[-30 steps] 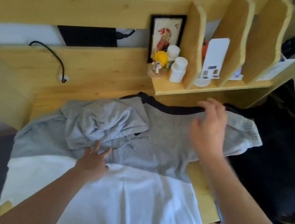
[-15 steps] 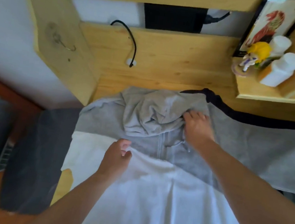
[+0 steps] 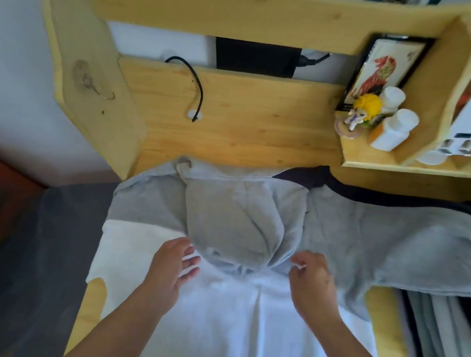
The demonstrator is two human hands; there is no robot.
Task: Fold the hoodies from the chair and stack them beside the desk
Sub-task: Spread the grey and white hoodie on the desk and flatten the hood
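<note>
While the grey hoodie [image 3: 326, 233] lies spread on the counter [image 3: 234, 135], I'd flatten its hood [image 3: 234, 223]: left hand [image 3: 171, 272] grip spread beside it, right hand [image 3: 312, 283] pinching fabric.

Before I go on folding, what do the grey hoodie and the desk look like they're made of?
Grey hoodie: soft knit, probably cotton-blend fleece; matte, it creases thickly and its hood bunches in rounded folds. Desk: light wood, likely pine, with visible grain and a dark knot; smooth, faintly glossy, perhaps varnished.
</note>
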